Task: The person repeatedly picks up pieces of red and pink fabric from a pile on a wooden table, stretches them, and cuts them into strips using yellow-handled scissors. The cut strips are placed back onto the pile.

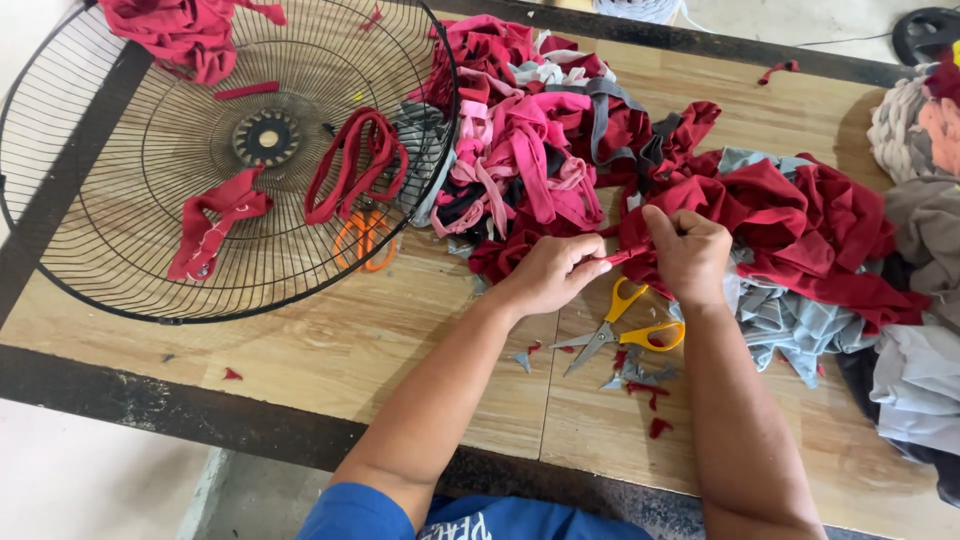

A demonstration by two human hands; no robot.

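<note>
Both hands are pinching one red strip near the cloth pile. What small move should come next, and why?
Probably pull the red strip free of the cloth pile, drawing it toward the body. The left hand and right hand each pinch it, close together, and its far part seems to run into the tangled red cloth. The yellow scissors lie unused on the table just below.

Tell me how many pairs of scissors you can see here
2. Yellow-handled scissors lie open on the wooden table just below the hands. Orange-handled scissors lie under the black wire fan guard. The cloth heap could hide more.
</note>
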